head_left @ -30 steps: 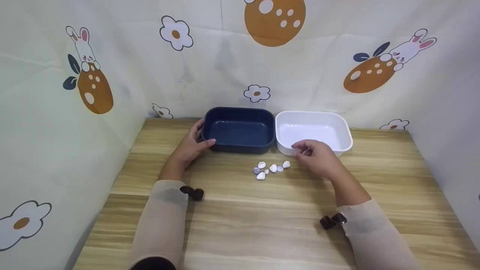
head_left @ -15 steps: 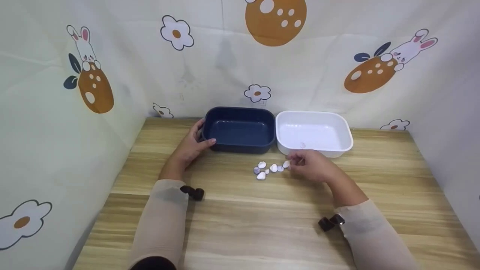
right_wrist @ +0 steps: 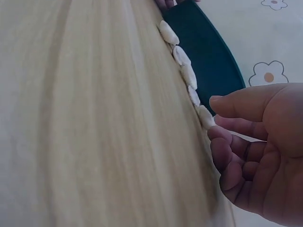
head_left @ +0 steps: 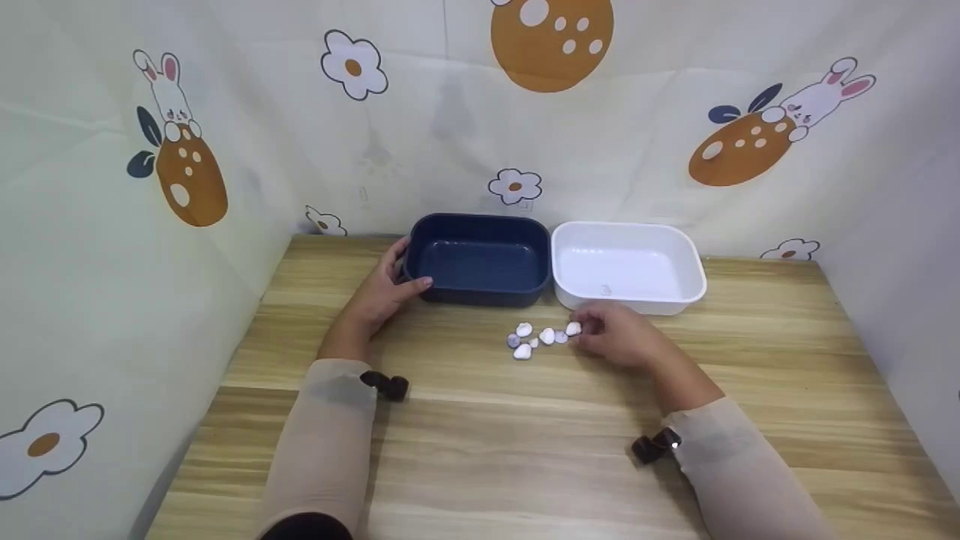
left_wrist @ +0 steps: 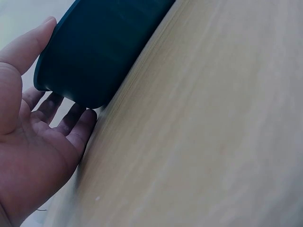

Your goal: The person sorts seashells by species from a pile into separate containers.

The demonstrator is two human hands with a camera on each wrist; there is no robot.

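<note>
My left hand holds the left end of a dark blue plastic box, thumb on the rim and fingers against the side wall. My right hand is low over the table, its thumb and fingertips right at the rightmost white seashell. In the right wrist view this seashell lies at the end of a row, close to the parted thumb and index finger. Several more shells, white and greyish purple, form a small cluster to the left of it.
A white box stands right of the dark one, side by side at the table's back edge. A small pale piece lies inside it near the front wall. Behind hangs a printed curtain. Both forearms extend over the wooden table.
My right hand has moved left and down from the white box's front rim to the rightmost shell. A small piece now shows inside the white box. The left hand stays put.
</note>
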